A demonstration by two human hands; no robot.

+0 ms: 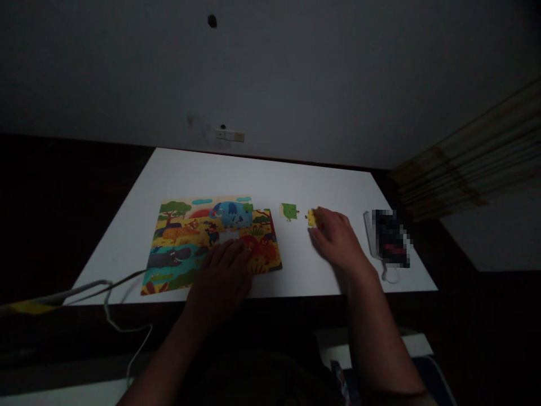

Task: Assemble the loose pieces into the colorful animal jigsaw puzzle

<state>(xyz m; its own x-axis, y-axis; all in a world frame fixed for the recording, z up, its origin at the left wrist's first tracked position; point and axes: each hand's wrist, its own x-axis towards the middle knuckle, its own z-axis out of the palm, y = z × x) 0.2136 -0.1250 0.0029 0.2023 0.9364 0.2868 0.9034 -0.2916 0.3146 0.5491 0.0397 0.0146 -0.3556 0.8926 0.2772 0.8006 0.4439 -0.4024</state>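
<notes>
A jigsaw puzzle [169, 239] with animals in a savanna scene lies on the white table, mostly joined. Gaps show near its middle and at its upper right corner. My left hand [222, 276] rests on the puzzle's lower middle, fingers stretched out, covering part of the picture. To the right of the puzzle, my right hand [338, 239] has its fingers closed on a yellow puzzle piece [311, 217] at the table surface. A green puzzle piece [289, 212] lies loose between the puzzle and my right hand.
The white table [262, 177] stands against a grey wall with a socket strip [230, 135]. A pixelated dark object [391, 239] lies near the table's right edge. At left, a cable [107, 307] hangs over the front edge. A striped curtain [465, 158] hangs at right.
</notes>
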